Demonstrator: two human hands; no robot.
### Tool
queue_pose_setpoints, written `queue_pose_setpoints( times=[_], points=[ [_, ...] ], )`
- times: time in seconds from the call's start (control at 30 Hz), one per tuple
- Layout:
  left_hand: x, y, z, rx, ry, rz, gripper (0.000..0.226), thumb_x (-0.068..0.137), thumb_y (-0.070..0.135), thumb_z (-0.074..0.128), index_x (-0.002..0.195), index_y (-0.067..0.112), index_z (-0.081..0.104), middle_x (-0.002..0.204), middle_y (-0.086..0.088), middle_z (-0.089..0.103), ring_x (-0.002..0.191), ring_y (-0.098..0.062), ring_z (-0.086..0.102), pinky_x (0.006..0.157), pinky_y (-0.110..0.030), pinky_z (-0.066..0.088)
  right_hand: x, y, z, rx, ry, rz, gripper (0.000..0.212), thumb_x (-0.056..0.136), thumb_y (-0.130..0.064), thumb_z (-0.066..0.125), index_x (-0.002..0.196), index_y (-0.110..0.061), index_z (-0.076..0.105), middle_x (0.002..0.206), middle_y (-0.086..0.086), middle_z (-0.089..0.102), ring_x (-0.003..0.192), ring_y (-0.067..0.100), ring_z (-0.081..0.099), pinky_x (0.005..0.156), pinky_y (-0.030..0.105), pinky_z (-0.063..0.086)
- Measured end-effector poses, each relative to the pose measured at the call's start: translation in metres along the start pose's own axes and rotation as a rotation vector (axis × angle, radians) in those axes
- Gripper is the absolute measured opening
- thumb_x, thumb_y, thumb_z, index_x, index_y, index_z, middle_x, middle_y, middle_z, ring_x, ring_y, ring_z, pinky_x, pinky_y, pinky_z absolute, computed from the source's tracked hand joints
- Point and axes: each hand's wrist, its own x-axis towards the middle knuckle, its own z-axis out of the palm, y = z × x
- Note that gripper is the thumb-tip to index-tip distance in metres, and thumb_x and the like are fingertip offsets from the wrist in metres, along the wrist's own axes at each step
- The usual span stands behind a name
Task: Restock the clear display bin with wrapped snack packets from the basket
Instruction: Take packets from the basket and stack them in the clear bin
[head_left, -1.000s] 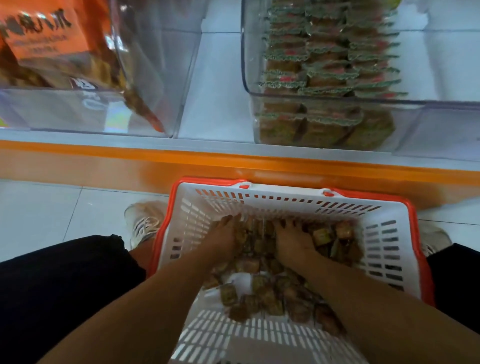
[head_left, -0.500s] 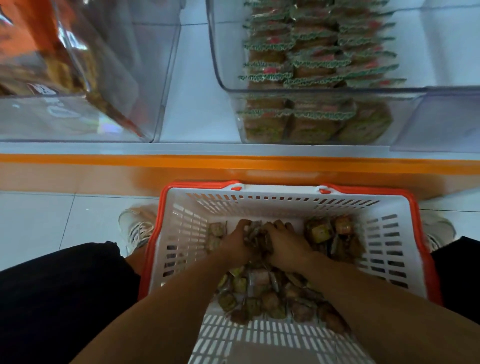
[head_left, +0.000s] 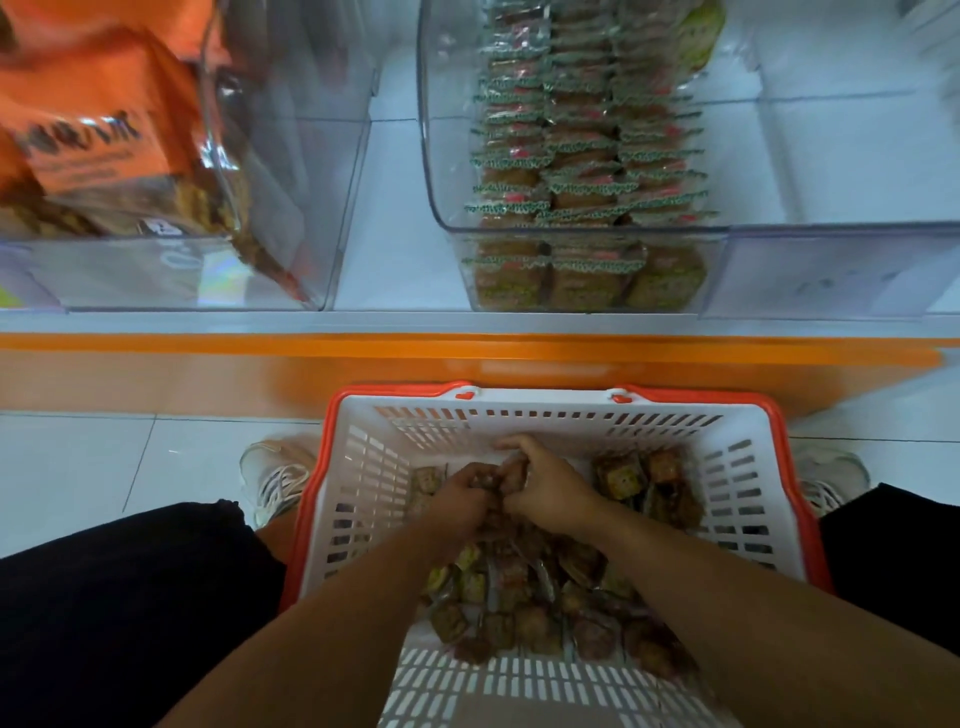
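Observation:
A white slotted basket with an orange rim (head_left: 363, 467) stands on the floor between my knees, holding several brown and green wrapped snack packets (head_left: 524, 608). Both hands are inside it, pressed close together. My left hand (head_left: 460, 501) and my right hand (head_left: 545, 483) have their fingers curled round a shared bunch of packets between them. On the shelf above stands the clear display bin (head_left: 441, 171), with rows of the same kind of packets (head_left: 582, 156) stacked in its left part; its right part shows bare plastic.
A second clear bin (head_left: 291, 171) at the left holds orange snack bags (head_left: 88, 130). An orange shelf edge (head_left: 208, 345) runs across just beyond the basket. White sneakers (head_left: 280, 478) flank the basket on the pale tiled floor.
My hands have drawn together from spread apart among the packets and closed on a bunch in the middle of the basket, lifting slightly. The view has tilted up a little.

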Motion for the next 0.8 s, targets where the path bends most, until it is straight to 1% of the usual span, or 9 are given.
queue_pose_setpoints(
  times=[0.07,0.13,0.23,0.27,0.37,0.47,0.6,0.7,0.8],
  points=[
    [-0.004,0.007,-0.002,-0.046,0.05,-0.028,0.031,0.091,-0.004,0.051,0.104,0.015,0.073,0.093,-0.015,0.076,0.077,-0.026,0.073,0.059,-0.029,0.058,-0.005,-0.008,-0.004,0.035,0.003,0.013,0.068,0.075,-0.006,0.078,0.135,-0.023,0.053,0.099,-0.005,0.066,0.092,0.009,0.065,0.077,0.024,0.054],
    [-0.012,0.014,-0.004,-0.085,0.015,-0.074,0.028,0.088,-0.004,0.054,0.093,0.012,0.077,0.082,-0.011,0.076,0.07,-0.023,0.073,0.058,-0.029,0.058,-0.01,-0.018,-0.008,0.066,0.02,0.029,0.067,0.075,-0.005,0.077,0.135,-0.024,0.054,0.101,-0.001,0.067,0.094,0.015,0.066,0.083,0.036,0.057],
    [-0.035,0.031,-0.01,-0.194,-0.126,-0.125,0.014,0.079,0.01,0.067,0.076,0.009,0.08,0.073,-0.011,0.072,0.063,-0.021,0.072,0.061,-0.032,0.059,-0.024,-0.046,-0.017,0.031,0.028,-0.017,0.063,0.075,-0.006,0.077,0.13,-0.029,0.055,0.106,-0.004,0.064,0.095,0.012,0.065,0.08,0.034,0.058],
    [-0.044,0.037,-0.012,-0.227,-0.162,-0.12,0.015,0.072,0.018,0.073,0.08,0.007,0.08,0.077,-0.013,0.071,0.067,-0.024,0.073,0.064,-0.035,0.06,-0.03,-0.06,-0.021,0.036,0.017,-0.045,0.062,0.075,-0.006,0.077,0.126,-0.032,0.056,0.11,-0.005,0.064,0.098,0.011,0.065,0.081,0.033,0.059],
    [-0.07,0.058,-0.017,-0.215,-0.294,-0.065,0.07,0.056,0.05,0.089,0.108,0.005,0.075,0.103,-0.021,0.072,0.09,-0.034,0.073,0.079,-0.042,0.061,-0.061,-0.111,-0.038,0.096,-0.024,-0.128,0.057,0.074,-0.002,0.077,0.118,-0.034,0.061,0.107,-0.007,0.067,0.086,0.006,0.068,0.076,0.029,0.059],
    [-0.101,0.08,-0.014,-0.179,-0.463,-0.055,0.081,0.08,0.072,0.065,0.133,0.011,0.065,0.139,-0.022,0.061,0.129,-0.041,0.057,0.103,-0.051,0.05,-0.102,-0.169,-0.065,0.299,-0.127,-0.146,0.06,0.069,0.003,0.077,0.119,-0.028,0.065,0.106,0.001,0.073,0.087,0.019,0.072,0.075,0.038,0.06],
    [-0.155,0.126,0.001,-0.232,-0.73,0.051,0.087,0.076,0.079,0.064,0.131,0.011,0.065,0.131,-0.017,0.061,0.113,-0.032,0.063,0.093,-0.045,0.053,-0.154,-0.227,-0.109,0.517,-0.237,-0.215,0.054,0.078,0.018,0.068,0.118,-0.018,0.069,0.103,0.005,0.073,0.093,0.02,0.069,0.08,0.035,0.057],
    [-0.195,0.159,0.013,-0.313,-0.883,0.169,0.101,0.082,0.083,0.052,0.149,0.007,0.048,0.141,-0.025,0.049,0.118,-0.035,0.056,0.095,-0.046,0.052,-0.185,-0.254,-0.137,0.593,-0.243,-0.248,0.05,0.081,0.016,0.065,0.119,-0.017,0.071,0.11,0.011,0.072,0.097,0.028,0.068,0.079,0.038,0.055],
    [-0.227,0.184,0.014,-0.353,-0.987,0.239,0.082,0.084,0.074,0.06,0.135,0.009,0.062,0.117,-0.016,0.067,0.103,-0.027,0.067,0.086,-0.04,0.056,-0.205,-0.269,-0.153,0.643,-0.213,-0.289,0.048,0.077,0.011,0.068,0.113,-0.019,0.074,0.11,0.008,0.073,0.086,0.025,0.068,0.06,0.032,0.054]
  ],
)
